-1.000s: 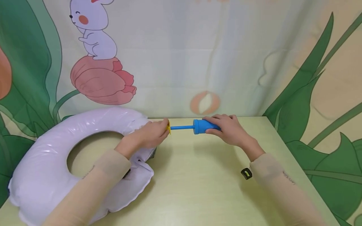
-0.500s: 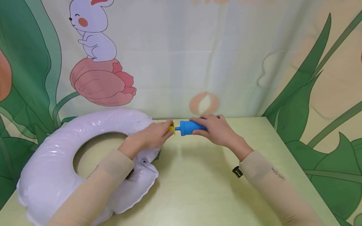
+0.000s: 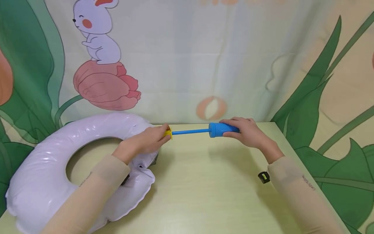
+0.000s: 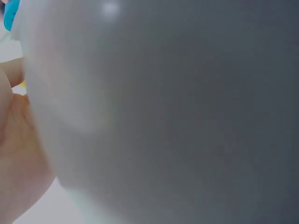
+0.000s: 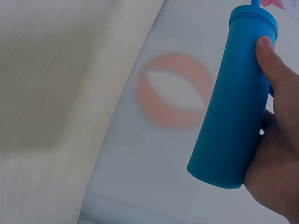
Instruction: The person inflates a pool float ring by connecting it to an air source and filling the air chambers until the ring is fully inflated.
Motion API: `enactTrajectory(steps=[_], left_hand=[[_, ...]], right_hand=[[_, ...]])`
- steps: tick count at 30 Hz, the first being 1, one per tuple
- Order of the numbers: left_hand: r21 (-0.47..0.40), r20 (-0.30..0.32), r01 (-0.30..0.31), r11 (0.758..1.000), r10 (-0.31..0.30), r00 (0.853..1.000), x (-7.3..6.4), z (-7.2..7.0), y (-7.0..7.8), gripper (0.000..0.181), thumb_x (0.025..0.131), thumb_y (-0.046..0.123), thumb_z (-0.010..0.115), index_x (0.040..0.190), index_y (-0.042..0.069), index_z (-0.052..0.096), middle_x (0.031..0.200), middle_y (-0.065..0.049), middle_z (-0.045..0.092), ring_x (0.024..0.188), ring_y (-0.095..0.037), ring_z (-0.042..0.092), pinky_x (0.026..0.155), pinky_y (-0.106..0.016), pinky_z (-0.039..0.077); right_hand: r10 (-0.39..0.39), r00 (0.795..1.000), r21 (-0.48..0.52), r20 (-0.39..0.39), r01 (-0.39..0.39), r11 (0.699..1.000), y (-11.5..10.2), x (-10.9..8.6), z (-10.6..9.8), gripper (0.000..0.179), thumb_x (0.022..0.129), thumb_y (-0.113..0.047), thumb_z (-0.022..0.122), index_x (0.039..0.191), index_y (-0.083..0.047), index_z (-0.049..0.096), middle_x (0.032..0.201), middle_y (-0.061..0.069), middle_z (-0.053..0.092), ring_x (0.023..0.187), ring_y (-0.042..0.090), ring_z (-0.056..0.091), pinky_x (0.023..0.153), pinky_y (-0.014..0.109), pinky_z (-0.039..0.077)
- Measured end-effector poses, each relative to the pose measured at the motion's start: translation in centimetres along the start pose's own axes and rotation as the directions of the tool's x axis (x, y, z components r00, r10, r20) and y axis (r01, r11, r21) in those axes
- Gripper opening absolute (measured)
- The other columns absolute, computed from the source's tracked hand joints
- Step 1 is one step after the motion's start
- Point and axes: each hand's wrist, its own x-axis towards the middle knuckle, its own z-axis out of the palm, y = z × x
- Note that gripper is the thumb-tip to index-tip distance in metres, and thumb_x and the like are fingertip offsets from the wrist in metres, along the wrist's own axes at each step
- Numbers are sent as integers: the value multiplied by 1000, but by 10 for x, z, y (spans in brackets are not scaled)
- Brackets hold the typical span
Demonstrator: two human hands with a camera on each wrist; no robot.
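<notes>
A hand pump is stretched between my two hands over the table. My right hand (image 3: 248, 131) grips its blue barrel (image 5: 229, 102), fingers and thumb wrapped round the sides. From the barrel a thin blue rod (image 3: 190, 132) runs left to a yellow flanged end (image 3: 170, 133), which my left hand (image 3: 149, 139) holds at the right side of a white inflatable swim ring (image 3: 38, 162). The ring is plump along its left and back, but wrinkled and slack at its right side. In the left wrist view its pale surface (image 4: 154, 112) fills most of the picture, hiding the fingertips.
The pale wooden table (image 3: 204, 195) extends under the ring and in front of both arms. A printed curtain (image 3: 175, 65) with a rabbit and leaves hangs right behind the table. A small black clip (image 3: 264, 177) shows beside the right sleeve.
The right hand first moved the barrel left, almost up to the yellow end, then drew it back right, exposing a long stretch of rod. The left hand and ring shifted slightly right, then back left.
</notes>
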Motion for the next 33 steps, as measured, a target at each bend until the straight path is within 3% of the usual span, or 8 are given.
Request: enactTrajectory(steps=[4, 10, 16, 20, 25, 33], left_hand=[[48, -25, -30, 998, 31, 999, 0, 2, 0, 16, 108, 20, 44, 112, 4, 47, 81, -2, 50, 77, -22, 52, 76, -41, 43], [67, -31, -64, 996, 66, 997, 2, 6, 6, 10, 107, 15, 46, 106, 5, 48, 84, -1, 57, 79, -21, 56, 80, -46, 45], [89, 10, -47, 995, 47, 999, 7, 11, 15, 13, 108, 16, 47, 108, 4, 46, 80, -2, 53, 76, -21, 54, 77, -44, 44], [99, 12, -30, 995, 29, 999, 11, 13, 18, 18, 108, 20, 47, 114, 2, 45, 82, -4, 53, 78, -22, 55, 77, -45, 44], [82, 0, -20, 996, 20, 1000, 13, 14, 17, 19, 108, 21, 45, 117, 4, 44, 81, -4, 52, 77, -22, 53, 75, -42, 42], [48, 28, -11, 999, 9, 1000, 9, 8, 12, 16, 109, 24, 42, 112, 9, 44, 78, 0, 48, 73, -19, 51, 76, -39, 40]], right_hand=[[-20, 1000, -46, -24, 19, 999, -9, 4, 6, 58, 97, -40, 71, 148, -18, 55, 142, 16, 57, 131, 37, 50, 102, 60, 27], [-77, 996, -142, -47, 69, 987, -41, 18, 22, 57, 98, -44, 68, 148, -21, 56, 139, 12, 60, 126, 36, 54, 100, 61, 31], [-90, 996, -165, -17, 86, 983, -73, 32, 41, 57, 99, -48, 65, 149, -22, 56, 137, 9, 61, 122, 34, 56, 95, 57, 35], [-71, 997, -146, 12, 72, 987, -88, 38, 43, 57, 99, -48, 64, 149, -22, 56, 137, 9, 61, 122, 34, 56, 94, 57, 35], [-27, 998, -79, 63, 32, 996, -81, 42, 34, 56, 98, -47, 68, 147, -22, 58, 137, 6, 62, 120, 29, 58, 96, 55, 33], [6, 994, 38, 109, -10, 999, -35, 26, 11, 51, 96, -40, 72, 142, -20, 61, 135, 1, 63, 116, 27, 58, 100, 53, 41]])
